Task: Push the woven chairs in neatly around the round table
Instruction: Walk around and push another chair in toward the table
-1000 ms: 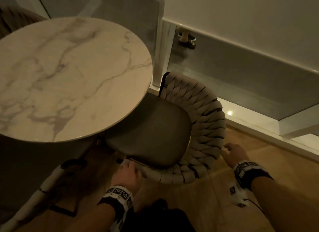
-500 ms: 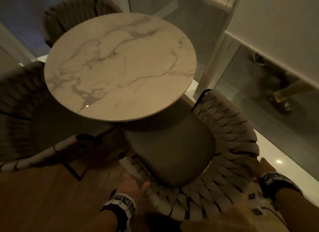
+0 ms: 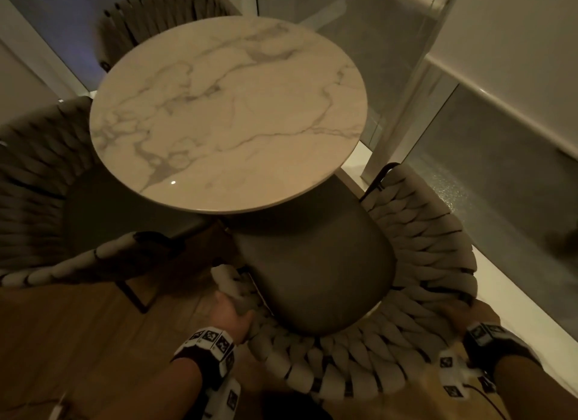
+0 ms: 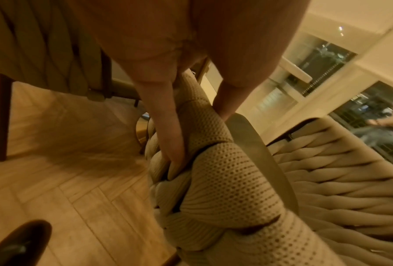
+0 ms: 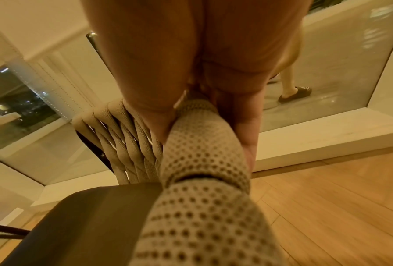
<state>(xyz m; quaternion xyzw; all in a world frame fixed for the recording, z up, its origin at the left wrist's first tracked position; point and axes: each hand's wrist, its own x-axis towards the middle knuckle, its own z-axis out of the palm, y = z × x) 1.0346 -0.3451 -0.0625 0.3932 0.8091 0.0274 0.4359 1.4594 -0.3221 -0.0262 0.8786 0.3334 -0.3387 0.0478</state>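
With the left hand (image 3: 230, 315) and right hand (image 3: 450, 321) fingers clamped on the soft rope-wrapped back rim, the rigid-framed woven chair (image 3: 403, 294) probably slides stiffly toward the table (image 3: 228, 113) edge.

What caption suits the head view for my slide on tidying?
Both hands, left hand and right hand, grip a woven chair half tucked under the round table.

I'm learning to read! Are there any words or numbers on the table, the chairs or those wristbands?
No readable words or numbers anywhere.
Wristbands: only black-and-white square code patterns, no letters.
Round table: just grey marble veins.
Woven chair: plain cords, no label showing.
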